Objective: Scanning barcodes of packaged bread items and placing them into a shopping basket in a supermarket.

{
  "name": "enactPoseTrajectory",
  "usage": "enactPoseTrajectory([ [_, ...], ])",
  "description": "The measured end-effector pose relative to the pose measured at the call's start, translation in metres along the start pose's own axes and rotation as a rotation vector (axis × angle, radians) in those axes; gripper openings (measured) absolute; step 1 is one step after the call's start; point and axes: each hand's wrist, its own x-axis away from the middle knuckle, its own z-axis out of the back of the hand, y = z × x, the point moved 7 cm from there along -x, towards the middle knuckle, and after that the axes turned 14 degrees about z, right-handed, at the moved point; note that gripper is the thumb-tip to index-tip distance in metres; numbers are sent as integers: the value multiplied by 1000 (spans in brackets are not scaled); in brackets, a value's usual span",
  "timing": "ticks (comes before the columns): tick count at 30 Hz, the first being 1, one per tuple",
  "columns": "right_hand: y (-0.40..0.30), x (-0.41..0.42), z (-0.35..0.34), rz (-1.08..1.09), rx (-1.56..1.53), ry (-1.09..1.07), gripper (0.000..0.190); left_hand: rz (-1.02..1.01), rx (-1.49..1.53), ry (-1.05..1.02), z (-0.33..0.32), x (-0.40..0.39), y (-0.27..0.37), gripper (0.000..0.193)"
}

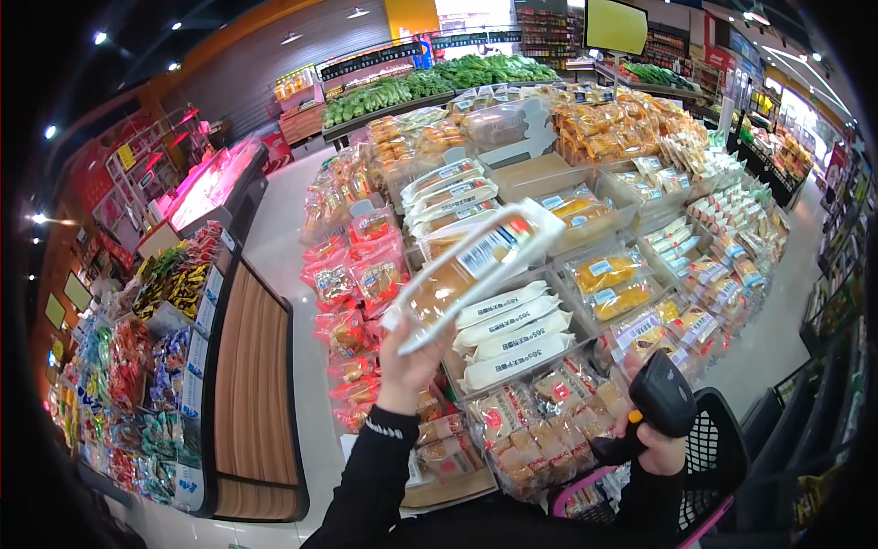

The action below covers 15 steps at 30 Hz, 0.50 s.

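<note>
My left hand (409, 364) grips the lower end of a long white-edged plastic pack of brown bread (439, 291). The pack is tilted up to the right above the display, its barcode label facing me. Around the handle of a black handheld barcode scanner (662, 394) with an orange trigger, my right hand (660, 446) is closed. Under the raised pack lies a bin of white-wrapped long packs (518, 336), and behind it more packs of the same long shape (449, 195). Clear-wrapped bread slices (528, 425) sit just left of the scanner.
A black mesh shopping basket (717, 439) with a pink rim stands at my right. Red-wrapped pastries (370, 274) line the display's left side, yellow bread packs (610, 281) its right. Across the aisle floor (274, 226) stands a wood-panelled candy stand (254, 398). Leafy greens (439, 86) lie farther back.
</note>
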Motion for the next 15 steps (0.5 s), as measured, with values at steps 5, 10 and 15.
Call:
enactPoseTrajectory([
  [5, -2, -2, 18, 22, 139, 32, 70, -163, -128, -43, 8, -69, 70, 44],
  [10, 5, -7, 33, 29, 182, 122, 70, -140, -161, 29, 42, -141, 127, 37],
  [15, 7, -5, 50, 46, 273, 231, 73, -153, -199, 57, 76, -198, 135, 36],
])
